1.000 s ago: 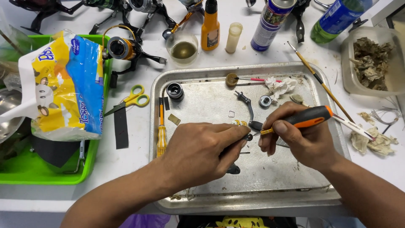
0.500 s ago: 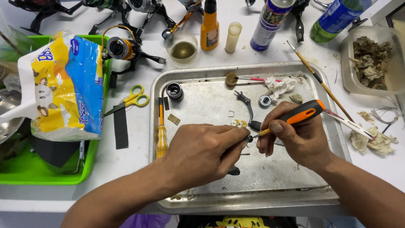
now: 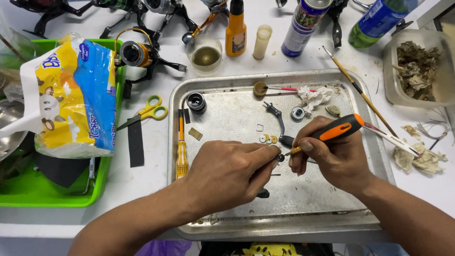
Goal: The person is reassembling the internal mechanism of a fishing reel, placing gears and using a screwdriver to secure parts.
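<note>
Screwdriver with black-and-orange handle (image 3: 339, 129) now lies lower and more level than a second ago: handle end has dropped toward the right, shaft angled down-left, brass-coloured tip meeting a small dark metal part (image 3: 280, 157) pinched at the left fingertips. Tip has stayed on the same spot through all three views, so the work reads as ongoing turning at one fastener, not a move to a new one.

Right hand (image 3: 332, 159) closed around the screwdriver, thumb along the shaft near the tip. Left hand (image 3: 227, 173) closed, thumb and forefinger clamped on the small part, held just above the dented silver metal tray (image 3: 213, 227); it has barely shifted.

On the tray, just beyond the hands: a dark curved crank-like arm (image 3: 277, 118), a few small pale washers (image 3: 266, 139), a round black cap (image 3: 195, 101), a crumpled white tissue (image 3: 313, 96), and a yellow-handled screwdriver (image 3: 181, 154) lying along the left side.

Off the tray on the white tabletop (image 3: 151, 166): yellow-green scissors (image 3: 150, 111), a gold-and-black fishing reel (image 3: 137, 54), an orange squeeze bottle (image 3: 235, 31), a long thin paintbrush (image 3: 360, 92). All unmoved.
</note>
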